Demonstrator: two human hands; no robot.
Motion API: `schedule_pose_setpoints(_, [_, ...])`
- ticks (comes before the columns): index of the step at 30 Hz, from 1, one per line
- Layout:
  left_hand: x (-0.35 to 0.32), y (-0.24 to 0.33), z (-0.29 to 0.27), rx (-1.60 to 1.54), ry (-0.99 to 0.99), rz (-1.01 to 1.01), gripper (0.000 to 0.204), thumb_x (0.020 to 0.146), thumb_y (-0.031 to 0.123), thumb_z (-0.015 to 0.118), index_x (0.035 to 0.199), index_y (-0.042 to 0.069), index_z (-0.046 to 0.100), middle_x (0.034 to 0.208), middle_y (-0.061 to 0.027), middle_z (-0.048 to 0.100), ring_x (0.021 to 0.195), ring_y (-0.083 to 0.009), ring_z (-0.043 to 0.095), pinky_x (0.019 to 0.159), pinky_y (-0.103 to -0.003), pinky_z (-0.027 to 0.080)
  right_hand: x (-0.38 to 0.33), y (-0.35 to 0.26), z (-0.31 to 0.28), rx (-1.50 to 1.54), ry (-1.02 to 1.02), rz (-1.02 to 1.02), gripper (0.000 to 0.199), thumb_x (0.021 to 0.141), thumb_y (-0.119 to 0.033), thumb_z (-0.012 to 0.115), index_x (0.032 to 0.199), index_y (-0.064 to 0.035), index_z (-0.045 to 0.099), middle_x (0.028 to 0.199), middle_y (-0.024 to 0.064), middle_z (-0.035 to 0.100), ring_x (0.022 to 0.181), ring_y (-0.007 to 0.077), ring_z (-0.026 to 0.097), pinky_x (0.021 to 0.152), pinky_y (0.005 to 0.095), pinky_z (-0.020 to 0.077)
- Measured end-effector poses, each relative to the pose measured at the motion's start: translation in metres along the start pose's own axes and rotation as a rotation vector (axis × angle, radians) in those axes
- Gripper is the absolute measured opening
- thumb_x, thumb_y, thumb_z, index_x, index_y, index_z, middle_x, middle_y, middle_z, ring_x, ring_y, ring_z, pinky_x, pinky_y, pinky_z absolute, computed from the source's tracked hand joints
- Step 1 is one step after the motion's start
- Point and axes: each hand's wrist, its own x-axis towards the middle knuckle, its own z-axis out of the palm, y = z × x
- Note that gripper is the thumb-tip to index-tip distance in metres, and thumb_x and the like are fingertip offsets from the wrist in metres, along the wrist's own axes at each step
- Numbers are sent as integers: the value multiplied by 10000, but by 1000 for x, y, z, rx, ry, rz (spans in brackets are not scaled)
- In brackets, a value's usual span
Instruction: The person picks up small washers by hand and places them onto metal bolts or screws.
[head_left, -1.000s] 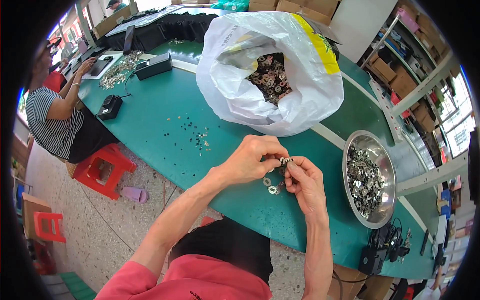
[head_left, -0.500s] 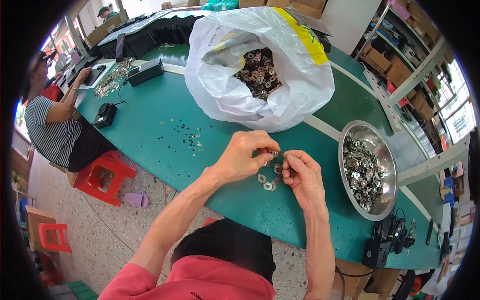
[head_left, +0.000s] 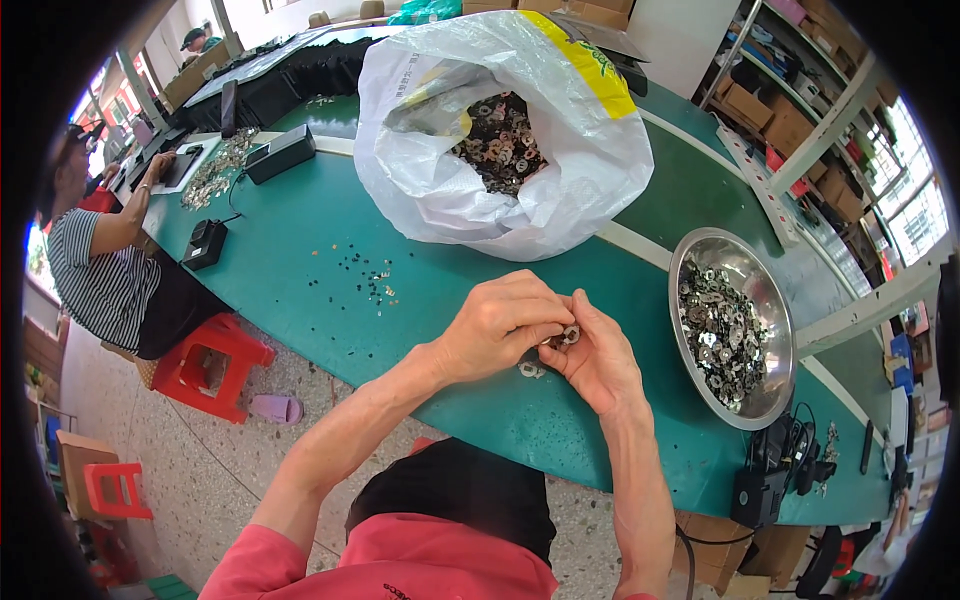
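Observation:
Over the green table my left hand point(head_left: 503, 318) and my right hand point(head_left: 598, 358) meet, fingers closed together around small round metal pieces point(head_left: 569, 336) with holes. Which fingers press on which piece is partly hidden. Just below them a few loose silvery metal rings point(head_left: 531, 370) lie on the table, partly covered by my hands. To the right stands a steel bowl point(head_left: 783, 388) holding a heap of similar metal pieces point(head_left: 722, 335). Beyond my hands a white woven sack point(head_left: 590, 200) gapes wide, with many more such pieces point(head_left: 502, 142) inside.
Tiny black and copper-coloured bits point(head_left: 370, 280) are scattered left of my hands. Black box-shaped devices point(head_left: 280, 153) and a pile of metal pieces point(head_left: 222, 165) sit farther left. A co-worker in a striped shirt point(head_left: 85, 250) sits there. Black adapters with cables point(head_left: 765, 480) lie at the right edge.
My hands have come together, the left moving right and slightly down. They now meet around the metal pieces and cover more of the loose rings. The view has shifted slightly.

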Motion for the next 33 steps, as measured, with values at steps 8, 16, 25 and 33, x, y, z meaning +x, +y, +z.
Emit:
schedule_pose_setpoints(8, [-1,-3,7,108,39,64,143,726,17,694,866,16,666,835,-70,614,783,-242,572,668,-345,476,0,5,2,79,-2,57,334,962,-344,508,984,-17,570,881,64,580,751,138,597,658,269,554])
schedule_pose_setpoints(16, [-1,-8,-13,232,105,-82,186,674,-18,694,854,17,663,884,-85,607,843,-258,576,727,-352,471,12,-10,-11,244,89,4,263,937,-282,564,907,-23,597,759,54,559,678,148,533,541,236,443])
schedule_pose_setpoints(25, [-17,-14,2,184,-282,-66,88,642,77,684,695,76,614,840,-16,534,905,-225,505,735,-379,376,-2,-10,-21,207,156,-11,226,952,-258,540,909,-39,575,760,40,554,613,123,507,504,218,418])
schedule_pose_setpoints(33, [-11,-10,-5,38,-164,-80,117,693,62,680,751,78,579,764,-7,536,846,-212,505,737,-355,361,1,-7,0,2,146,-59,231,951,-235,530,938,-10,584,767,57,558,637,128,523,510,222,422])
